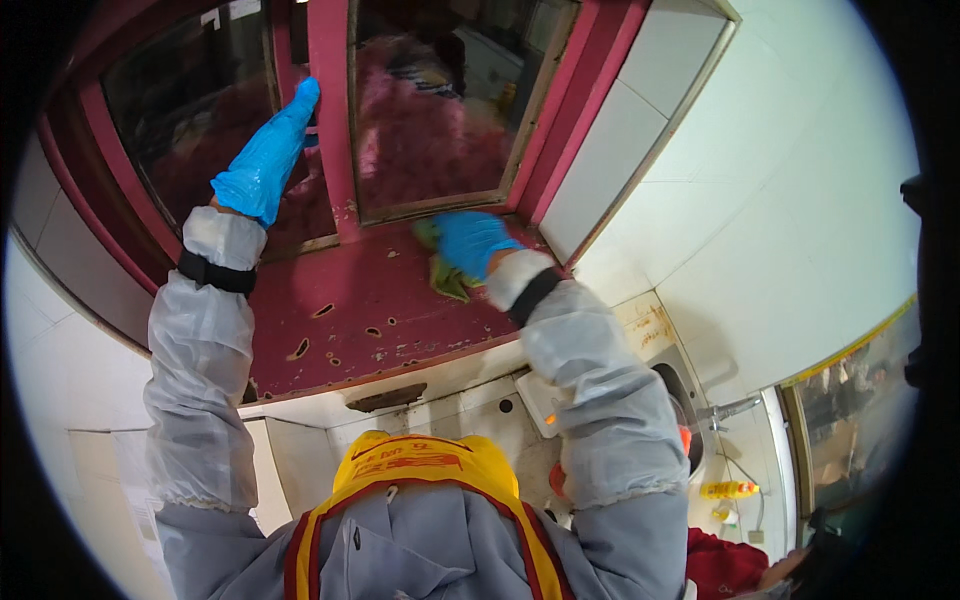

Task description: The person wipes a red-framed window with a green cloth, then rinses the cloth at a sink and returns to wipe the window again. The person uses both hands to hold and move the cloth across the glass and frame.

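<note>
My left hand (275, 150), in a blue glove, is raised against the pink window frame (335, 140), its fingers together at the upright beside the left glass pane (180, 110). My right hand (470, 240), also gloved, presses a green cloth (450, 280) on the pink sill (330, 350) below the right pane (430, 130), its fingers partly hiding the cloth. The sill's paint is chipped in several spots.
White tiled walls (780, 220) flank the window. Below on the right are a metal sink (676, 380), a faucet (725, 410) and a yellow bottle (728, 490). Another person's red sleeve (725, 560) shows at the lower right.
</note>
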The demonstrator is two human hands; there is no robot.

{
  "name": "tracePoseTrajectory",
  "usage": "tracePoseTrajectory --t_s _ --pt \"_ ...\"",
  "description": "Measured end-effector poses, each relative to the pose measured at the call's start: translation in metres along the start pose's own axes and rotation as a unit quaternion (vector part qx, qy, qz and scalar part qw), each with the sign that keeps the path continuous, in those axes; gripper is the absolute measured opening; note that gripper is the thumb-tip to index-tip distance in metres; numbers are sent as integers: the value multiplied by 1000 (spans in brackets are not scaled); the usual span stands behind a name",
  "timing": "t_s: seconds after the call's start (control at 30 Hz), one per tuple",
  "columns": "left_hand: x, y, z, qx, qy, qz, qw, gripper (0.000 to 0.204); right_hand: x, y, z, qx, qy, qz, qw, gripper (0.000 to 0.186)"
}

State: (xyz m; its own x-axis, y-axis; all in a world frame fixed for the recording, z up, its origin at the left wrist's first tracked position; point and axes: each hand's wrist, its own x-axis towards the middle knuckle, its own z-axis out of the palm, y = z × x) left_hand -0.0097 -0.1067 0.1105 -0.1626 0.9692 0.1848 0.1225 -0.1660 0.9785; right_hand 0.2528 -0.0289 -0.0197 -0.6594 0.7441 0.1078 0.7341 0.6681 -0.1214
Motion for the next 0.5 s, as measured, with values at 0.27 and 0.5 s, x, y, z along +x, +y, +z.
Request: tracePoseTrajectory --t_s 0.27,0.5 --pt "-2 -8 -2 45 23 -5 999 79 12 27 12 -82 -25 2 996 24" --pt "-6 3 5 24 24 15 999 72 28 -123 28 -6 43 -216 975 23"
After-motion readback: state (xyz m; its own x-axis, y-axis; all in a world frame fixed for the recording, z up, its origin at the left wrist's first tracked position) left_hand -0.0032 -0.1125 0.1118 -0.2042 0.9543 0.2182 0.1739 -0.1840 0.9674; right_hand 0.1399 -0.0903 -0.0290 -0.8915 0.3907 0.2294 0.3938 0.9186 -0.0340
